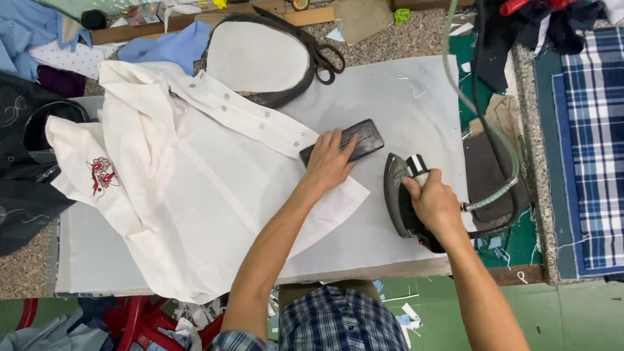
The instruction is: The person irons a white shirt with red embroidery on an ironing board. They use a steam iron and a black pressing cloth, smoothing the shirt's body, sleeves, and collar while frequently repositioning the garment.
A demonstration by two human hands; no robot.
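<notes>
on the pressing table (403,97), left hand (328,162) presses dark block (357,140) onto shirt (188,188); right hand (432,201) grips iron (398,192).

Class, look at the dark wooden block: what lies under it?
The dark wooden block, pressed by the left hand, sits on the white shirt's button edge. The fabric directly beneath is covered, so its state cannot be seen.

Tailoring workshop: padded pressing table (403,97) with hose-fed iron (400,195), shears (328,58), oval pressing form (257,58), wooden rulers (149,29), plaid cloth (595,149), and fabric scraps (406,318) on green floor (572,318).
</notes>
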